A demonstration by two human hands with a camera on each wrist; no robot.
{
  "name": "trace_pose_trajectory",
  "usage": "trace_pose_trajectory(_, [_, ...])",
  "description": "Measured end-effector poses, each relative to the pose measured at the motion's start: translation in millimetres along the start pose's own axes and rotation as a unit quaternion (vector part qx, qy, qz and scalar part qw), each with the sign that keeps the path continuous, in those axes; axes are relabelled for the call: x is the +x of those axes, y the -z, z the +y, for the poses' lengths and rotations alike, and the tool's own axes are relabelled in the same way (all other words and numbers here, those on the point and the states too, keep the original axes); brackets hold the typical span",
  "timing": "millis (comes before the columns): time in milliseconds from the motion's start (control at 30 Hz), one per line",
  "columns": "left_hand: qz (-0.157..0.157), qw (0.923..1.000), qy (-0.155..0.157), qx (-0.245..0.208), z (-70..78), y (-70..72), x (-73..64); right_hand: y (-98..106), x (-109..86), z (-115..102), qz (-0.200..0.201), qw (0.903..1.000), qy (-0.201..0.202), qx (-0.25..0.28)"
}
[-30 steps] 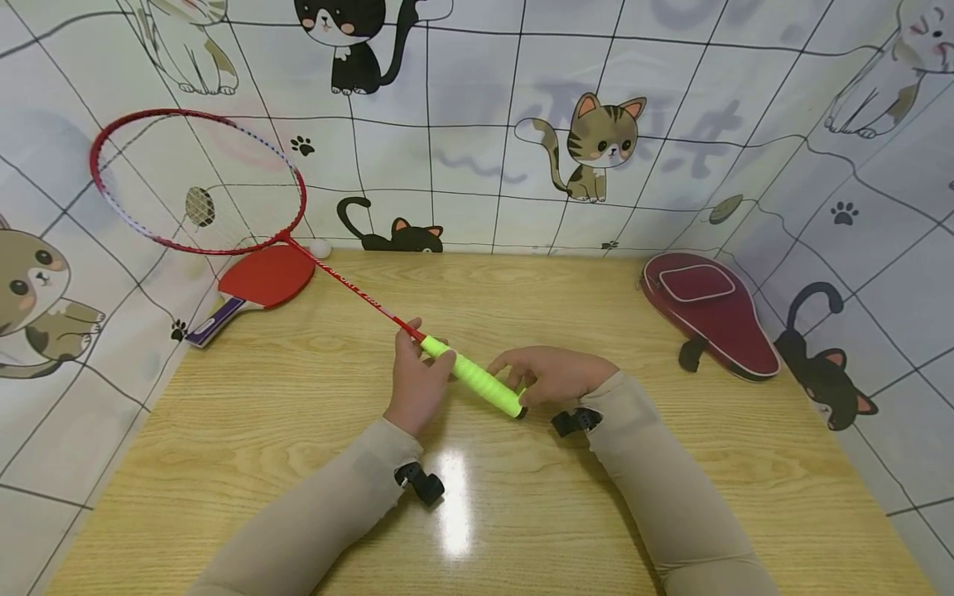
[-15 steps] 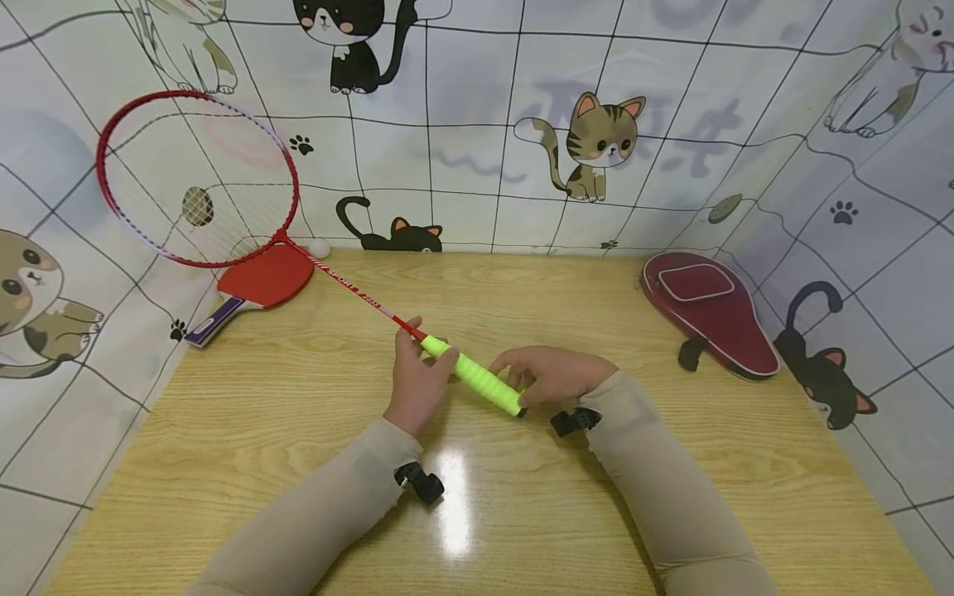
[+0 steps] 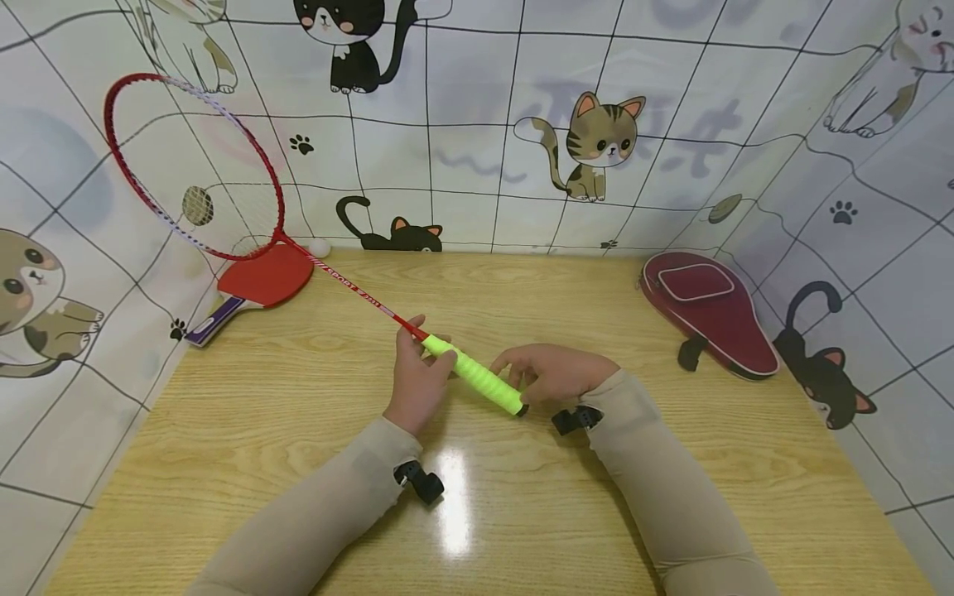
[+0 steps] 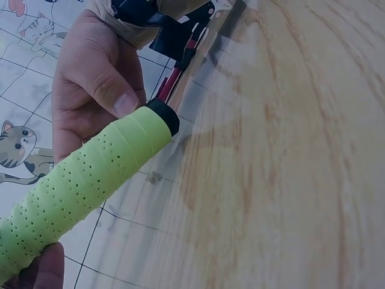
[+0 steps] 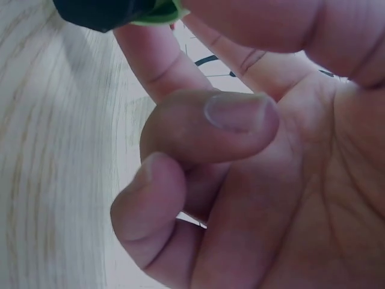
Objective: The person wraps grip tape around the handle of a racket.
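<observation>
A red badminton racket slants across the middle of the head view, its oval head raised at the upper left. Bright yellow-green perforated wrap covers its handle, which ends in a black cap. My left hand holds the upper handle, thumb on the wrap and fingers behind where the shaft begins. At the lower end, my right hand pinches the handle close to the cap between thumb and fingers. The right wrist view shows its other fingers curled below the cap, apart from the handle.
On the wooden table, a red table tennis bat lies back left with a white ball beside it. A dark red zipped bat case lies back right. Cat-patterned sheeting stands behind and at both sides.
The racket has rotated about its long axis, so its oval head now looks narrower and tilts differently, with the shaft lettering turned. Both hands have stayed nearly in place.
</observation>
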State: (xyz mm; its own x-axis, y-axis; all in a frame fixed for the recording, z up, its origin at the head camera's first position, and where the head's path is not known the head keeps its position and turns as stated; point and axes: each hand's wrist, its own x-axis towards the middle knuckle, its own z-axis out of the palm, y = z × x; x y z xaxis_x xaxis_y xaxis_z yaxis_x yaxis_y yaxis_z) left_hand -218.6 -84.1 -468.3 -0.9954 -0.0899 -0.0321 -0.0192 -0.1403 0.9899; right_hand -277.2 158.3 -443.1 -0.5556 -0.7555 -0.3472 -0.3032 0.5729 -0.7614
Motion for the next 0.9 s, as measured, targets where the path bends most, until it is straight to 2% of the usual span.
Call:
trace_pose_trajectory(300, [-0.01,0.9997,-0.008,-0.021,1.9,-0.4,-0.2,2.0,0.7,2.4,-0.003,0.9999,0.016,0.0])
trace_pose_trajectory(567, [-0.006,0.9994,-0.007,-0.032,2.2,-0.7,-0.3,4.0,-0.6,1.7,0.0,0.9997,0.024,-0.002])
trace_pose_trajectory(767, [-0.001,0.9993,-0.004,-0.037,3.2,-0.9,-1.0,5.2,-1.2,3.7,0.016,0.9991,0.036,0.013])
trace_pose_trajectory(900, [0.0,0.999,-0.001,-0.044,2.6,-1.2,-0.2,4.4,-1.3,6.0,0.037,0.9987,0.035,0.003])
